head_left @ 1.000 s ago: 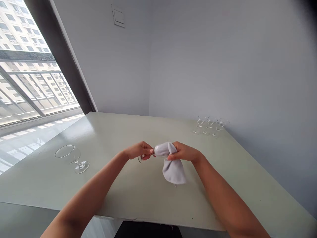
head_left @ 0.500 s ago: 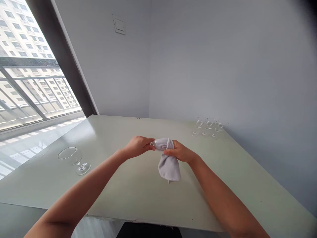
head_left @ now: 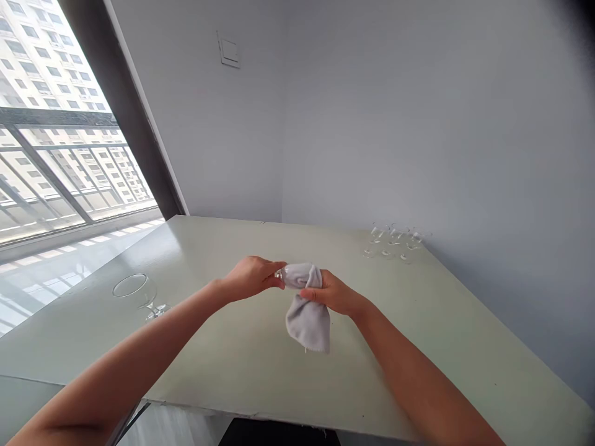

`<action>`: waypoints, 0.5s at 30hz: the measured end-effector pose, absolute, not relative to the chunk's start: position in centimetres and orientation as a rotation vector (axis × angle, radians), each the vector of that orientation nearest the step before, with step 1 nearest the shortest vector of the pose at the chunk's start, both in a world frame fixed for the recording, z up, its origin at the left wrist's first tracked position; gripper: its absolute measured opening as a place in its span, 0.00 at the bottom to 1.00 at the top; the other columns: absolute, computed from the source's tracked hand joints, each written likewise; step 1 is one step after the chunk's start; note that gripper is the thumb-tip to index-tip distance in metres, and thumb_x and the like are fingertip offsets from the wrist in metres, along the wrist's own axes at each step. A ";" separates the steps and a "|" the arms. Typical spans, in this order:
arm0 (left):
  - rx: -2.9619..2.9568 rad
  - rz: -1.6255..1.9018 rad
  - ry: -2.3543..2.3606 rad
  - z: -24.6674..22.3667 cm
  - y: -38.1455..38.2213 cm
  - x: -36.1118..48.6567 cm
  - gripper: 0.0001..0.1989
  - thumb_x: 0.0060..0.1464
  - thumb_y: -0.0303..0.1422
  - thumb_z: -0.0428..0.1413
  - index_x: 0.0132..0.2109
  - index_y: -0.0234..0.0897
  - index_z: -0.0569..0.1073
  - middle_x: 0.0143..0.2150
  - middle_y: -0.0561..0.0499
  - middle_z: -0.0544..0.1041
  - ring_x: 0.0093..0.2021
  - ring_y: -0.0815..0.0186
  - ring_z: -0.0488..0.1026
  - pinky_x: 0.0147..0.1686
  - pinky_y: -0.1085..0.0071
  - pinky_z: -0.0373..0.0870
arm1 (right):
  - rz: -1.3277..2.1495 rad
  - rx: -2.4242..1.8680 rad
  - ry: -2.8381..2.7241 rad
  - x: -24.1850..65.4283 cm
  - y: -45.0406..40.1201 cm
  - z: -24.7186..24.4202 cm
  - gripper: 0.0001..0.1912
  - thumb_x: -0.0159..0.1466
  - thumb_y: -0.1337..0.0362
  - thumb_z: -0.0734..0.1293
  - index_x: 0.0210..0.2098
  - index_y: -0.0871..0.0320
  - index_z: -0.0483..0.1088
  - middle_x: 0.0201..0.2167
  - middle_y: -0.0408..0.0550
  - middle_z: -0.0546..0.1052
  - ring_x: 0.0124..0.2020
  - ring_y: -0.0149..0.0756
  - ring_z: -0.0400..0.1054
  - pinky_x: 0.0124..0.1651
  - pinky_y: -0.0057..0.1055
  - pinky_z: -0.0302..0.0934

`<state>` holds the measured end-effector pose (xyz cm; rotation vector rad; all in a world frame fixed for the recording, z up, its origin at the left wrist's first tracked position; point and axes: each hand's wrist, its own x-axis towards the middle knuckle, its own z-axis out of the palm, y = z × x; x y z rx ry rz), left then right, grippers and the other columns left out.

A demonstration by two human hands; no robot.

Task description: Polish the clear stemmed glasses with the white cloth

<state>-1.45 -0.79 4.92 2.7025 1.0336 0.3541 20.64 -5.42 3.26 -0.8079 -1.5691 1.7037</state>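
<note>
Above the middle of the table a small stemmed glass [head_left: 290, 276] is held on its side between my hands. My left hand [head_left: 253, 277] pinches it at the stem end, on the left. A pale grey cloth [head_left: 310, 323] is stuffed into the bowl and wraps over its rim. My right hand [head_left: 338, 292] grips the cloth at the rim, thumb in front, and a loose corner hangs below. The foot of the glass is hidden by my left fingers. Beyond my left forearm stands a large wine glass [head_left: 147, 291], its foot partly covered by that arm.
Several small stemmed glasses [head_left: 395, 238] stand grouped at the table's far right, near the wall. The pale table [head_left: 223, 359] ends at a worn front edge, with a dark seat [head_left: 279, 432] below it. A window with railings is at left.
Both hands, with the glass and cloth, have shifted slightly left and down. The hanging cloth has swung left. My left forearm now covers part of the large wine glass's foot.
</note>
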 end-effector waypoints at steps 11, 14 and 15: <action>3.074 0.673 1.219 4.3 -1.5 -0.5 0.16 0.57 0.38 0.46 0.51 0.38 0.66 0.33 0.45 0.73 0.37 0.61 0.69 0.41 0.63 0.59 | 1.740 -0.804 -0.888 19.0 -4.6 1.9 0.14 0.51 0.59 0.69 0.35 0.60 0.70 0.24 0.44 0.67 0.25 0.30 0.62 0.30 0.30 0.59; 3.057 0.667 1.112 4.5 -1.2 -0.8 0.17 0.57 0.42 0.45 0.48 0.39 0.67 0.26 0.50 0.70 0.30 0.65 0.68 0.36 0.67 0.59 | 1.662 -0.820 -1.145 19.2 -5.6 2.6 0.12 0.52 0.59 0.69 0.31 0.60 0.69 0.21 0.41 0.64 0.22 0.28 0.58 0.27 0.27 0.56; 2.994 0.643 1.063 4.8 -1.1 -1.2 0.17 0.57 0.44 0.44 0.47 0.40 0.68 0.25 0.52 0.70 0.28 0.66 0.67 0.33 0.69 0.59 | 1.616 -0.844 -1.292 19.4 -5.9 2.8 0.11 0.52 0.59 0.69 0.29 0.60 0.68 0.20 0.40 0.62 0.22 0.27 0.57 0.27 0.26 0.54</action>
